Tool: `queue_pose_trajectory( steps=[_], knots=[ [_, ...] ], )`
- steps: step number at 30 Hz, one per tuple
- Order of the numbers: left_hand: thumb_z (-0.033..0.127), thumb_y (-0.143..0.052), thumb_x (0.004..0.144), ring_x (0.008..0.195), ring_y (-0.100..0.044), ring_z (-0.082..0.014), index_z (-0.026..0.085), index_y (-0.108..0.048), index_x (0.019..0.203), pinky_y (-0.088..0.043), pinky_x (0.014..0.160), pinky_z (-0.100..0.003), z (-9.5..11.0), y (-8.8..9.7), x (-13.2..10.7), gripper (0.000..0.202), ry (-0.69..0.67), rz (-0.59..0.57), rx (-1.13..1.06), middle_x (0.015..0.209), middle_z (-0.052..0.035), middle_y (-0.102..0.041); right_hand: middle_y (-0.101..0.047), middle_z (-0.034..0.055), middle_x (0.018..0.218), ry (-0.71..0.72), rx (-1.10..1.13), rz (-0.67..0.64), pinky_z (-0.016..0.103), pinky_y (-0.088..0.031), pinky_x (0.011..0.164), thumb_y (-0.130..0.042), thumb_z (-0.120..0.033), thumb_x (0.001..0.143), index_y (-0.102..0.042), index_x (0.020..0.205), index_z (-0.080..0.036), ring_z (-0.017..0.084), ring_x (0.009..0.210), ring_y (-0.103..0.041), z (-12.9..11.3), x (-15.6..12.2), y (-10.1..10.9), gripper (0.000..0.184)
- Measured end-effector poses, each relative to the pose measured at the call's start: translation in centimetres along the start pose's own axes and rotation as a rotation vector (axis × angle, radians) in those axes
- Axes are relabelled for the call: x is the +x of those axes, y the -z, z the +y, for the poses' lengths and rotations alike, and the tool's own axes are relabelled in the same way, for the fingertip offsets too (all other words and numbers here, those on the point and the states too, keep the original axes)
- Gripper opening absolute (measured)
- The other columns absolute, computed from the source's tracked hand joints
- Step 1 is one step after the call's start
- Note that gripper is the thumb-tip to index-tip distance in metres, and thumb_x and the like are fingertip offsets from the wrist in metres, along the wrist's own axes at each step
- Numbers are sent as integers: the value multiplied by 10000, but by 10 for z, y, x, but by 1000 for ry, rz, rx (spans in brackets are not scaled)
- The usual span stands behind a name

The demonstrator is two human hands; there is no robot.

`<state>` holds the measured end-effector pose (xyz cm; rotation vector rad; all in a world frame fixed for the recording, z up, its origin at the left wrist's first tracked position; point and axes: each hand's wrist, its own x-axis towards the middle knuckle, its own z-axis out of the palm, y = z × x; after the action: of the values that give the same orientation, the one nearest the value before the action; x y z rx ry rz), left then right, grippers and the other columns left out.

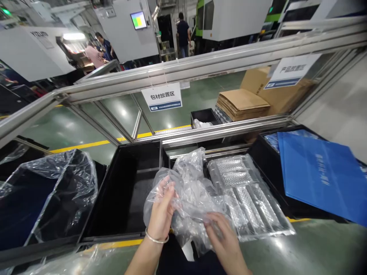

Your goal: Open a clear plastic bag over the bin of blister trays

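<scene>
A crumpled clear plastic bag is bunched up in front of me, between both hands. My left hand, with a bangle on the wrist, is closed on the bag's left part, and film covers some of its fingers. My right hand grips the film at the lower right, its fingertips partly hidden in the folds. Just left of the bag is a black crate. On the right, close to my right hand, lie clear moulded plastic trays with long compartments.
A black crate lined with clear film stands at far left. Blue sheets lie across another black crate at right. A metal frame rail with signs runs ahead; behind it are stacked cardboard, machines and several people.
</scene>
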<state>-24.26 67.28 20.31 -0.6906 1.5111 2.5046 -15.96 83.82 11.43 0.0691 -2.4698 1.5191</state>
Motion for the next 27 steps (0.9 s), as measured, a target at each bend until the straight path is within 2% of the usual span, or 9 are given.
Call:
queue_pose_trajectory(
  steps=[3,5,11,13,18,20,23,25,27],
  knots=[
    [340,-780,718,720,-586,-66,290,-542,1268,-531,564,-159,3,6,3,601,-32,14,-3,1293,-50,-574,-709,32,1011,62,-2,-86,289,-553,815,-512,-293,923,-656,1088,-302,196,957,-656,-7,8,20,219],
    [325,-766,739,760,-606,-72,298,-531,1283,-551,610,-169,4,9,4,593,-34,12,-8,1364,-52,-549,-707,32,981,59,9,-89,273,-560,778,-546,-317,909,-684,1020,-307,193,923,-662,-13,10,30,178],
    [337,-752,755,872,-639,-104,327,-512,1313,-572,701,-199,3,11,4,607,-43,-37,-16,1413,-33,-531,-712,8,849,58,14,-80,253,-555,692,-650,-321,843,-703,937,-314,180,787,-667,-25,7,42,109],
    [341,-760,744,888,-639,-112,334,-507,1320,-571,689,-199,3,11,3,630,-45,-52,-13,1420,-29,-526,-708,5,820,15,51,-127,252,-550,689,-644,-347,840,-704,872,-301,176,762,-662,-24,7,44,82],
    [352,-765,735,1014,-633,-177,324,-488,1342,-581,742,-255,1,12,-1,667,-24,-163,1,1456,-52,-488,-609,-3,686,-220,153,-244,246,-516,637,-672,-424,793,-634,698,-235,153,661,-602,-16,11,45,215],
    [372,-767,731,1094,-614,-222,287,-519,1324,-569,821,-304,-6,15,-4,649,17,-233,0,1446,-78,-499,-581,-11,645,-304,146,-262,248,-502,618,-682,-459,770,-575,649,-223,153,634,-576,-14,13,45,286],
    [428,-767,717,1233,-537,-277,243,-576,1276,-522,925,-352,-28,23,-10,619,109,-297,18,1410,-104,-537,-609,8,698,-341,116,-276,270,-504,655,-591,-548,809,-638,782,-236,174,686,-586,-14,15,45,316],
    [454,-784,686,1265,-509,-280,235,-604,1240,-491,963,-355,-49,31,-14,622,136,-264,67,1368,-107,-574,-619,23,771,-319,93,-280,282,-501,694,-517,-571,849,-680,880,-259,183,741,-596,-14,16,42,353],
    [466,-813,639,1143,-586,-251,223,-624,1195,-507,898,-332,-69,39,-18,636,139,-176,122,1228,-109,-655,-584,16,756,-292,86,-261,276,-491,691,-528,-567,850,-685,830,-264,172,725,-580,-10,15,37,343]
  ],
)
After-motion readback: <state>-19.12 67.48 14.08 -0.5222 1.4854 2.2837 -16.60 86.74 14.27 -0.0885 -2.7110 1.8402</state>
